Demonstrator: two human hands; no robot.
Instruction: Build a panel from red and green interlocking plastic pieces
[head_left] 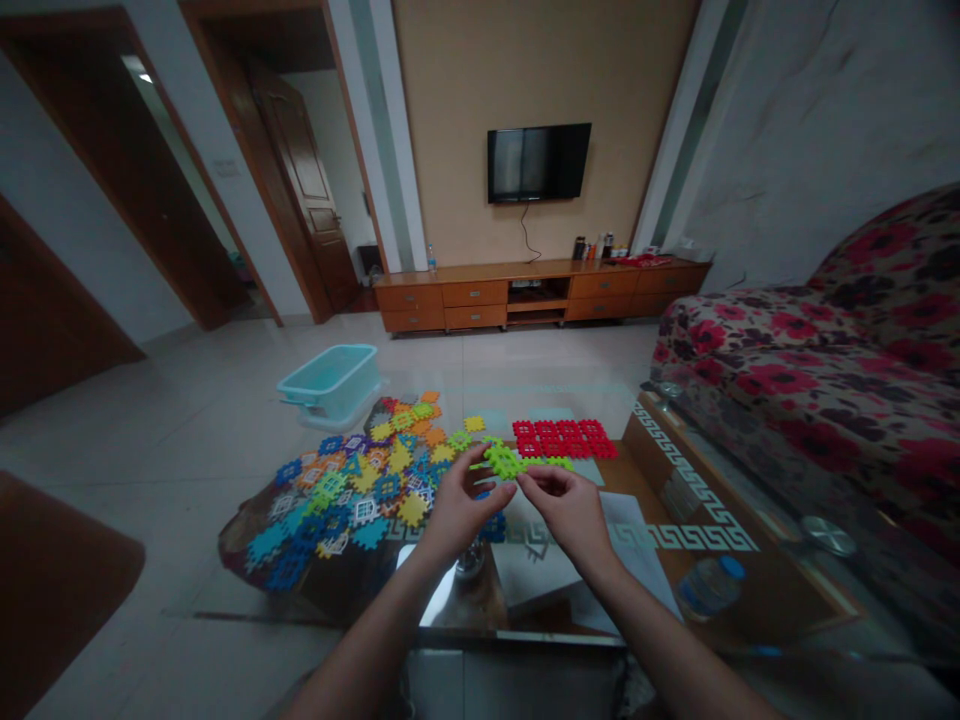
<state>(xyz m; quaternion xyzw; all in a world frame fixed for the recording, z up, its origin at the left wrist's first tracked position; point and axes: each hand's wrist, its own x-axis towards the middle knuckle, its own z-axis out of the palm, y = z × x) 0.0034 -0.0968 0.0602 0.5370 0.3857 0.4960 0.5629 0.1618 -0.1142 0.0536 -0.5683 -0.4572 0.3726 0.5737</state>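
Between my hands is a strip of lime-green interlocking plastic tiles [505,461] with notched edges, above the glass table. My left hand [463,503] curls its fingers and thumb round the strip's left part. With thumb and fingertips pinched together, my right hand [564,508] grips its lower edge near the middle. Just behind, a block of joined red tiles [564,438] lies flat on the glass. A large heap of loose tiles [390,460] in blue, yellow, orange, white and green spreads to the left. One yellow tile [474,424] lies apart from it.
A light-blue plastic tub [335,384] stands beyond the heap. At the right of the glass table [739,575] a bottle with a blue cap [711,587] shows. A flowered sofa [795,340] is on the right; a low wooden cabinet [474,294] and a television [538,162] are at the far wall.
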